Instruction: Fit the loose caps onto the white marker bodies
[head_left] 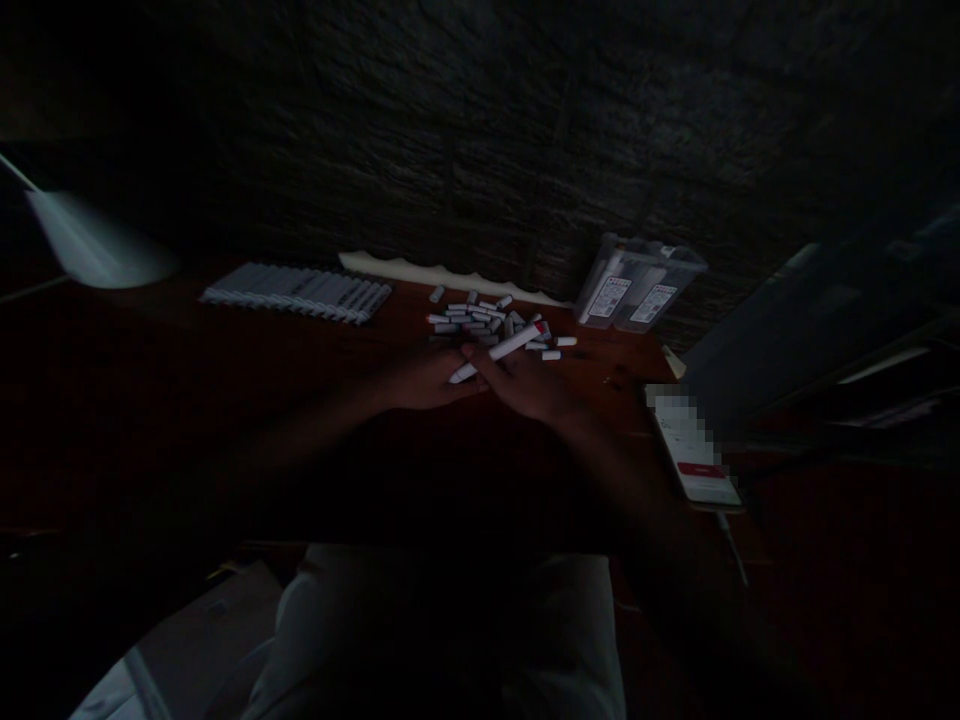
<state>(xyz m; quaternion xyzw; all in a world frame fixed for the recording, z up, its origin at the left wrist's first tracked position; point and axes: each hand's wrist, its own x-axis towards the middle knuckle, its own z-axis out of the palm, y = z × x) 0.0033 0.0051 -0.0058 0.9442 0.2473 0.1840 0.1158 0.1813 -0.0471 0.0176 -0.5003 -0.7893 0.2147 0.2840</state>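
Observation:
In the dim light, a white marker [514, 343] with a red end lies slantwise across both hands, its red end up to the right. My right hand [529, 382] is closed round it, thumb along the barrel. My left hand [427, 378] meets the right one at the marker's lower left end, fingers bent about it; part of its grip is hidden. Just beyond the hands lies a loose pile of marker caps [472, 318], white and grey with some coloured ends. To the left of the pile, several capless-looking markers [300, 290] lie side by side in a row.
Two clear plastic cases [637, 285] with labels stand against the dark wall at the back right. A phone [694, 450] with a cable lies on the right of the wooden table [600, 365]. A white lamp shade [97, 240] hangs over the left side.

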